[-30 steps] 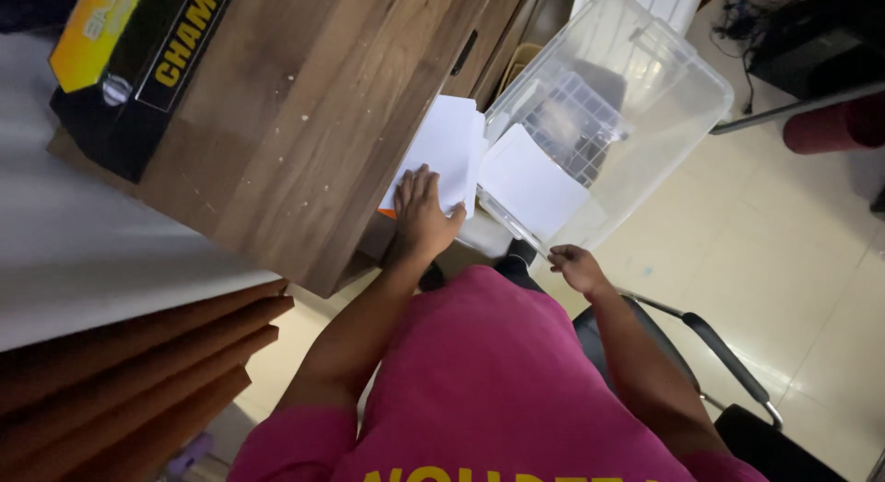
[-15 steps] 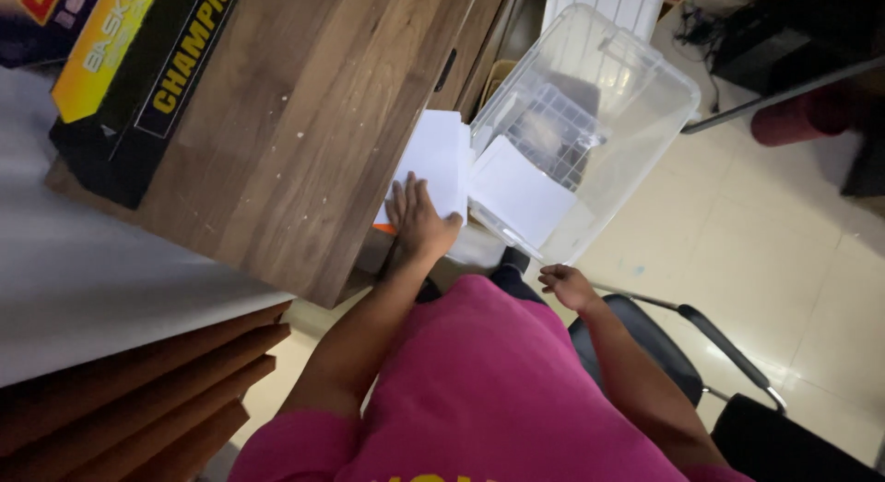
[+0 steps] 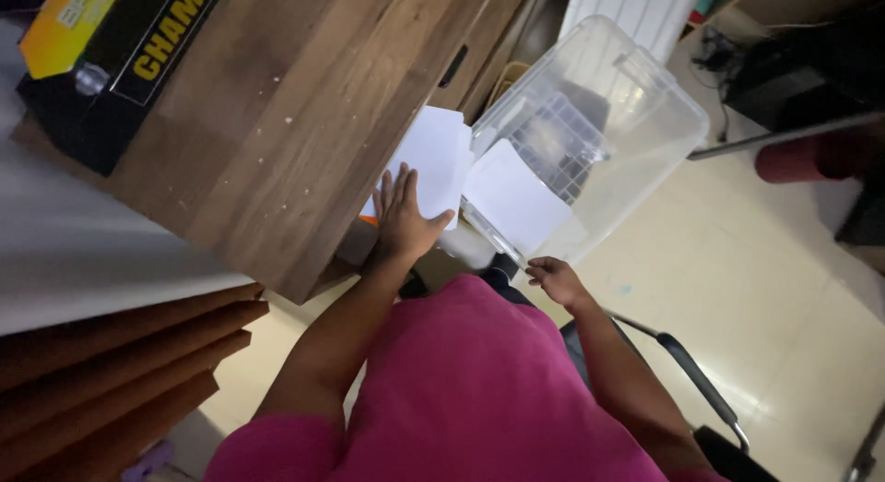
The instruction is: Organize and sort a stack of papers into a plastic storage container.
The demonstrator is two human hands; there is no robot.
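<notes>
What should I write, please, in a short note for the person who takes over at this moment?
Left hand: open, flat on the white papers beside the wooden table.
Right hand: loosely curled, holds nothing, near the clear plastic bin.
A white sheet already lies in the bin.
Left: the papers under the left hand are not yet in the bin.

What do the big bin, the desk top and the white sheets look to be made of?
The bin looks like clear, glossy plastic: the floor shows through its walls. The desk top shows brown wood grain with a matt finish; it could be solid wood or laminate. The sheets under the left hand look like thin white paper, flat and matt.
</notes>
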